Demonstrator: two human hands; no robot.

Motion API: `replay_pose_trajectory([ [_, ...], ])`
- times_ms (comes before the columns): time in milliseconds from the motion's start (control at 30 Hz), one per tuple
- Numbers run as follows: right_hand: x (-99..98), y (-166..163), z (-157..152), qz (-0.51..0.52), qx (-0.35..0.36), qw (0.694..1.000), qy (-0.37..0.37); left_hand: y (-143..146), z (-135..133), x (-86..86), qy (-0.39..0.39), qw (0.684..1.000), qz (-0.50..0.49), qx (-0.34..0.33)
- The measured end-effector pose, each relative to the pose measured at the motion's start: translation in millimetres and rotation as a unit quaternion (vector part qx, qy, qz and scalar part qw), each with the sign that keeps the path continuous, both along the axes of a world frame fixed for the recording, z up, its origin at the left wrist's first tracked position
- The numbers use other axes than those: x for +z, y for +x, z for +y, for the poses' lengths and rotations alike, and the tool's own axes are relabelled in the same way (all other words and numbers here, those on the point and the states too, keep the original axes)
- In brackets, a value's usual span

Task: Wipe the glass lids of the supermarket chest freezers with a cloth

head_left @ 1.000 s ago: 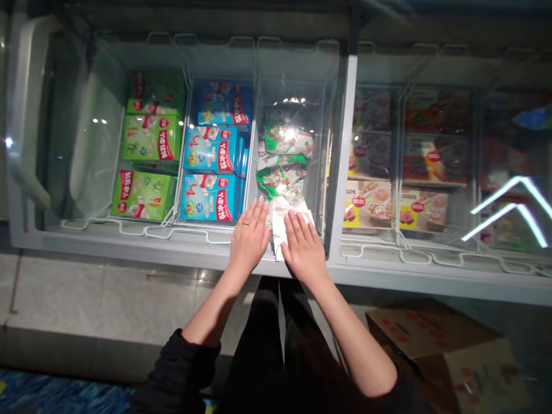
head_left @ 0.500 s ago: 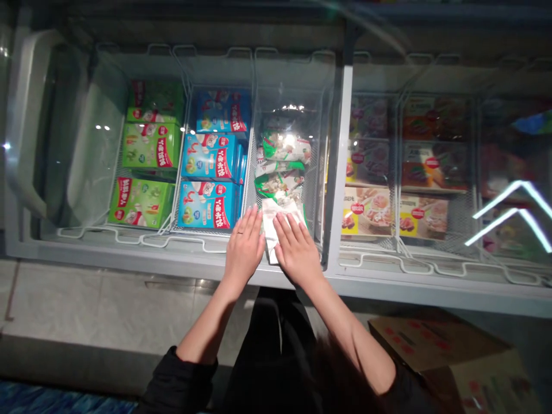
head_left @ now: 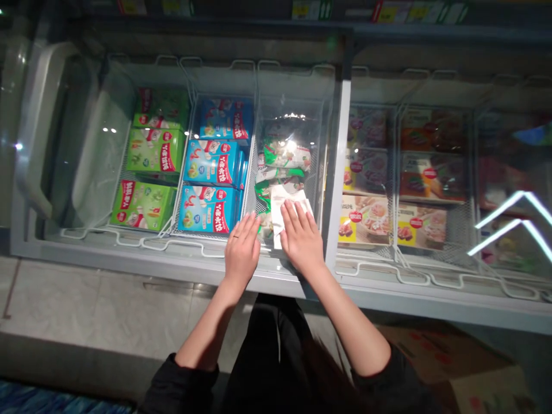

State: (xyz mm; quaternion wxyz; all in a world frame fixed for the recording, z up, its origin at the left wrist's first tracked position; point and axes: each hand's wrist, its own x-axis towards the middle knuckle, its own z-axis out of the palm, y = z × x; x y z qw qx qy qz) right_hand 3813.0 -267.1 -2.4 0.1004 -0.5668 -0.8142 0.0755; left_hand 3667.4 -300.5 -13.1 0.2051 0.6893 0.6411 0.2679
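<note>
My right hand (head_left: pixel 302 240) lies flat, fingers stretched out, on a folded white paper towel (head_left: pixel 279 211) that rests on the freezer's glass lid. Its palm and fingers cover part of the towel. To the left of it, my left hand (head_left: pixel 241 250) rests flat near the front edge of the lid, fingers extended and nothing held. A dark ring shows on one finger. Beneath the glass, white and green bags (head_left: pixel 287 156) lie in a wire basket.
Blue boxes (head_left: pixel 207 210) and green boxes (head_left: pixel 142 206) are stacked in baskets to the left. Past the grey divider (head_left: pixel 342 138) are beige food boxes (head_left: pixel 365 217). A cardboard box (head_left: pixel 435 351) stands on the floor at lower right. A pale handle frame (head_left: pixel 30 132) borders the lid's left.
My right hand and the paper towel have shifted slightly right and up over the glass. My left hand has stayed almost in place. The view has tilted a little, revealing price tags at the top.
</note>
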Motion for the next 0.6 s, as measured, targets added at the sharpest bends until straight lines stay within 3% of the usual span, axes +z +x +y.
replay_pose_trajectory([
  [100,3.8,2.4,33.2,-0.005,0.034,0.999,0.022,0.5,20.4,4.8,0.022,1.0,0.005,0.009],
  [167,4.5,15.5,48.7,-0.011,0.018,0.999,0.037,0.9,42.0,7.1,0.04,0.999,0.006,0.02],
  [333,2.1,41.3,29.9,-0.023,-0.044,0.998,0.035,6.7,87.3,4.5,0.077,0.996,0.002,0.049],
  [467,3.6,24.3,13.5,-0.013,-0.015,1.0,0.017,12.7,92.6,3.6,0.083,0.995,-0.002,0.057],
  [600,7.9,6.0,46.5,0.006,0.055,0.998,0.035,13.6,89.9,6.8,0.078,0.996,0.0,0.052],
])
